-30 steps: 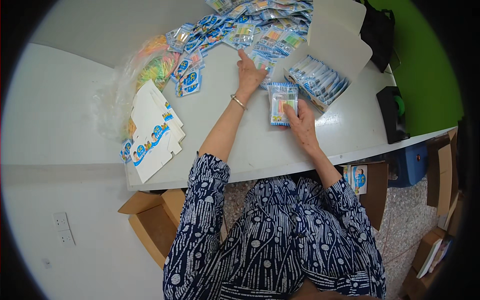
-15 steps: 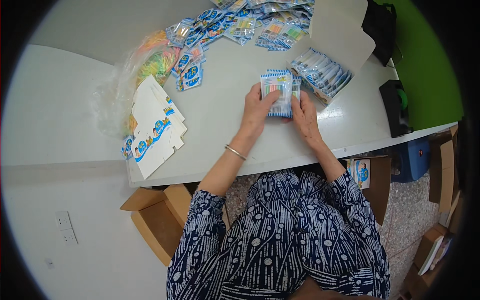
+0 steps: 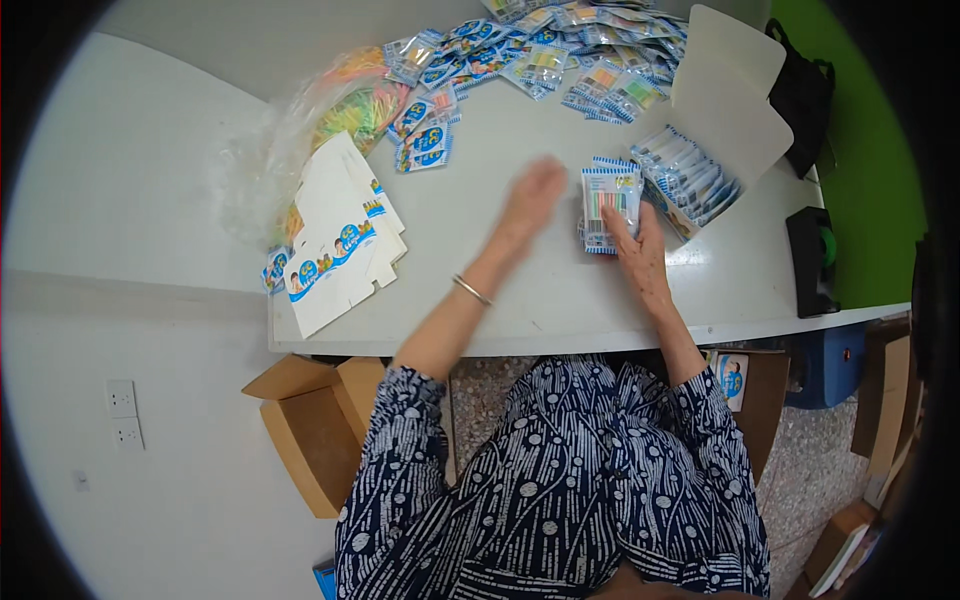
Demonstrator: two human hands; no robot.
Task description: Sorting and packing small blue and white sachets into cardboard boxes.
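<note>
My right hand (image 3: pixel 643 255) grips a small stack of clear packets (image 3: pixel 612 185) with blue-striped ends and coloured strips showing inside; its thumb lies across the top one. Away from that stack, to its left, my left hand (image 3: pixel 532 205) is over the table, its fingers smeared by motion. Just right of the held stack stands a white carton (image 3: pixel 728 95) with its lid up. A row of similar packets (image 3: pixel 690 175) fills it. A loose heap of packets (image 3: pixel 600 45) spreads along the back, and a few more packets (image 3: pixel 425 145) lie at its left end.
Flat white printed carton blanks (image 3: pixel 345 235) lie at the left, beside a clear bag of coloured strips (image 3: pixel 360 115). A black tape dispenser (image 3: pixel 812 265) stands near the right edge, with a black bag (image 3: pixel 805 110) behind. Below the table's left end sits a brown cardboard box (image 3: pixel 318 435).
My left hand has let go of the packets and moved off to their left. My right hand keeps the stack, with its packets drawn closer together. The view has shifted.
</note>
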